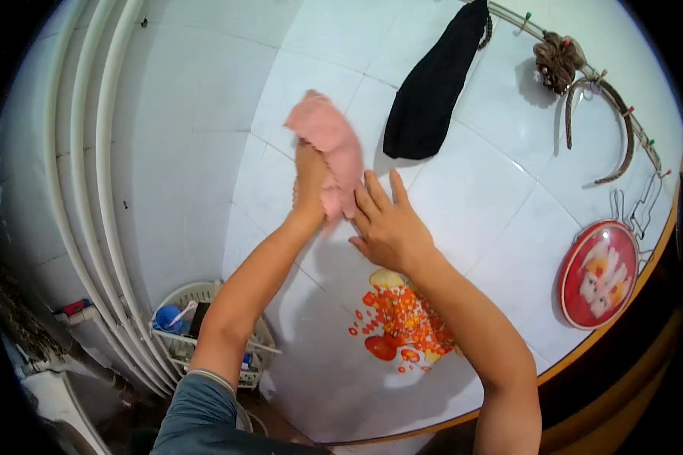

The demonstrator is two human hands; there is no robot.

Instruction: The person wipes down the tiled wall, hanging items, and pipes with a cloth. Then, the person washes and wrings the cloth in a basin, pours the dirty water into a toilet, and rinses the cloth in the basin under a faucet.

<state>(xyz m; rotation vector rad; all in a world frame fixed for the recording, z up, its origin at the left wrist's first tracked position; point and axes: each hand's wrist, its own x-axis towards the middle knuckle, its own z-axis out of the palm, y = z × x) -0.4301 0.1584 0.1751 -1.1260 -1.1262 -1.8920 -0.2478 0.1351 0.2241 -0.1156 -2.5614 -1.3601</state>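
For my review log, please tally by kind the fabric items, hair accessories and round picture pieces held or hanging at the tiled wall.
Fabric items: 2 (pink cloth in the left hand, long black fabric piece)
Hair accessories: 2 (brown ruffled hair tie, brown curved headband)
Round red picture pieces: 1
Total: 5

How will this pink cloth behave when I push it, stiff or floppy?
The pink cloth is probably floppy: it bends in a curve at the left hand. It looks thin, so it's likely light. Its loose edges may fold or trail when pushed.
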